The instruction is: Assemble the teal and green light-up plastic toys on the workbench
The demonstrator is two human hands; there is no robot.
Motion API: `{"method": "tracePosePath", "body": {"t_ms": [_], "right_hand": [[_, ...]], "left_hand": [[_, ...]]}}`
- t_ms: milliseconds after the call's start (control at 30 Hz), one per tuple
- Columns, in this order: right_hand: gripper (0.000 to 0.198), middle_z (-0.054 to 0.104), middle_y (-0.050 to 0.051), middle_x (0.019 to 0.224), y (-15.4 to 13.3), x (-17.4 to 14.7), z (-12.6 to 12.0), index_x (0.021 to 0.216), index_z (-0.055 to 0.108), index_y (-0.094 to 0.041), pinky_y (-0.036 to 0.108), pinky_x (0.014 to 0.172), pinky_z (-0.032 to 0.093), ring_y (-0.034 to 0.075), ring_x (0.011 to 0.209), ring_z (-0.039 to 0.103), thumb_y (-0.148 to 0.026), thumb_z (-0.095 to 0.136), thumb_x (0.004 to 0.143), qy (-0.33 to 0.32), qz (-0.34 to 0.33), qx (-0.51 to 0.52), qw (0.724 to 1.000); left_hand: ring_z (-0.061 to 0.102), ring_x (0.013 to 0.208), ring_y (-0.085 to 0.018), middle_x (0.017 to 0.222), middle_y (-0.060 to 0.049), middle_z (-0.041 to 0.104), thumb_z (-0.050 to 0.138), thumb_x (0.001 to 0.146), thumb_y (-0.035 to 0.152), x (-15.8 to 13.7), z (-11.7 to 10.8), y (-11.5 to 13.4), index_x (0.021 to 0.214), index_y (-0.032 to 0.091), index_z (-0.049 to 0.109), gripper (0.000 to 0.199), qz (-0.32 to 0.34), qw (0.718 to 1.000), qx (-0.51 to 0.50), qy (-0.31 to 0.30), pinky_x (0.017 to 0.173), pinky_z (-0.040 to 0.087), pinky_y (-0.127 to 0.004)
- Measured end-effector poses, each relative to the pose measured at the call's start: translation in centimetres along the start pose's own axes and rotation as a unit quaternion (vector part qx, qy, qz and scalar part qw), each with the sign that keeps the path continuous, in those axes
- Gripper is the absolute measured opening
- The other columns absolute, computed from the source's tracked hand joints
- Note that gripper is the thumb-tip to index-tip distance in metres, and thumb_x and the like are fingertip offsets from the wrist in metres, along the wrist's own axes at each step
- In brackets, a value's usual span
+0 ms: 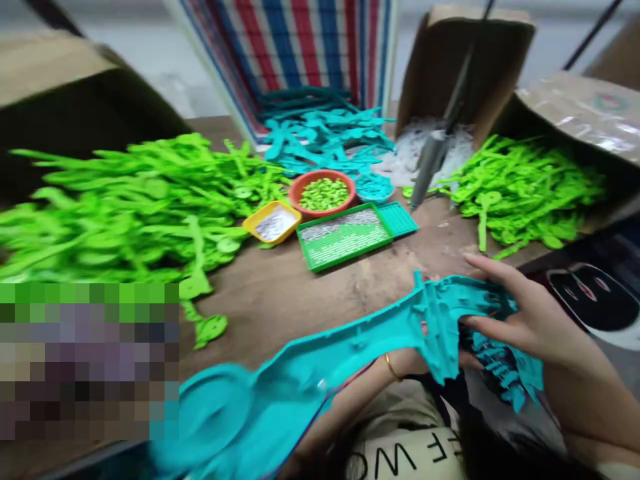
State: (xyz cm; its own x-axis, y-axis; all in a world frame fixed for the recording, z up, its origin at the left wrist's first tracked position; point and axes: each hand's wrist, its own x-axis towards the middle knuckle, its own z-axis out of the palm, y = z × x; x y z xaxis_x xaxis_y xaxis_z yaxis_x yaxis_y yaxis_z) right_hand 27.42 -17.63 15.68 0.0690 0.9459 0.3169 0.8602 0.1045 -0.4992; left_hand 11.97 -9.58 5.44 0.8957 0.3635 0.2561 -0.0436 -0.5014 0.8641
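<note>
A long teal plastic shell (350, 340), ribbed inside, stretches across the front with a round disc at its lower-left end. My right hand (530, 320) is closed around its right end, thumb and fingers on either side. From below, my left hand (413, 360), with a thin gold bracelet at the wrist, reaches behind the shell and holds it near the crosspiece; most of its fingers are hidden. Thin dark red and blue wires run along the shell's lower edge. More jagged teal plastic (505, 370) hangs below my right hand.
Bright green plastic parts lie heaped at left (125, 207) and right (530, 193). Behind are teal pieces (325, 137), a red bowl (323, 212), a yellow dish (275, 237) and a green tray (345, 257) of metal pins. A powered screwdriver (429, 167) hangs at centre right.
</note>
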Motion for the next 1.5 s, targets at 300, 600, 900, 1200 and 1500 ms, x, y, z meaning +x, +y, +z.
{"method": "tracePosePath", "body": {"t_ms": [300, 600, 900, 1200, 1500], "right_hand": [[0.053, 0.066, 0.007, 0.121, -5.5, 10.0, 8.8, 0.13, 0.055, -0.026, 0.037, 0.089, 0.056, 0.024, 0.107, 0.065, -0.043, 0.069, 0.081, -0.039, -0.114, 0.177, 0.977], [0.059, 0.067, 0.011, 0.12, 1.1, 11.3, 14.7, 0.132, 0.052, -0.023, 0.043, 0.081, 0.054, 0.03, 0.102, 0.066, -0.058, 0.06, 0.084, -0.202, -0.053, -0.001, 0.978], [0.04, 0.061, 0.016, 0.125, 5.9, 9.3, 13.2, 0.123, 0.059, -0.017, 0.046, 0.098, 0.044, 0.029, 0.115, 0.055, -0.043, 0.051, 0.094, -0.141, -0.127, -0.094, 0.977], [0.02, 0.067, 0.009, 0.1, 7.4, -0.5, 12.5, 0.106, 0.061, -0.021, 0.037, 0.079, 0.053, 0.023, 0.092, 0.064, -0.034, 0.055, 0.092, -0.181, 0.037, -0.019, 0.983], [0.019, 0.07, 0.004, 0.095, 7.0, 0.1, 13.2, 0.107, 0.057, -0.025, 0.032, 0.07, 0.059, 0.017, 0.077, 0.071, -0.034, 0.06, 0.09, -0.066, 0.143, 0.294, 0.943]], "left_hand": [[0.057, 0.053, -0.01, 0.07, -0.001, 0.067, 0.06, 0.086, 0.044, -17.4, -9.6, 3.5, 0.11, 0.017, 0.069, 0.037, -0.289, 0.942, -0.05, 0.162, 0.052, 0.048, -0.021], [0.069, 0.072, -0.017, 0.081, -0.001, 0.075, 0.057, 0.082, 0.057, -27.8, -15.0, 6.2, 0.084, 0.025, 0.073, 0.036, -0.454, 0.86, 0.167, 0.159, 0.062, 0.053, -0.02], [0.067, 0.074, -0.015, 0.082, 0.004, 0.072, 0.039, 0.083, 0.075, -20.2, -15.6, 1.5, 0.084, 0.025, 0.069, 0.058, -0.38, 0.868, 0.287, 0.139, 0.073, 0.052, -0.025], [0.067, 0.073, -0.016, 0.087, 0.006, 0.072, 0.038, 0.089, 0.055, -18.6, -16.3, -1.8, 0.09, 0.027, 0.063, 0.038, -0.398, 0.835, 0.355, 0.133, 0.075, 0.052, -0.028], [0.066, 0.078, -0.017, 0.089, -0.002, 0.072, 0.043, 0.091, 0.047, -18.6, -16.4, -2.9, 0.092, 0.02, 0.065, 0.035, -0.383, 0.836, 0.361, 0.157, 0.077, 0.048, -0.026]]}}
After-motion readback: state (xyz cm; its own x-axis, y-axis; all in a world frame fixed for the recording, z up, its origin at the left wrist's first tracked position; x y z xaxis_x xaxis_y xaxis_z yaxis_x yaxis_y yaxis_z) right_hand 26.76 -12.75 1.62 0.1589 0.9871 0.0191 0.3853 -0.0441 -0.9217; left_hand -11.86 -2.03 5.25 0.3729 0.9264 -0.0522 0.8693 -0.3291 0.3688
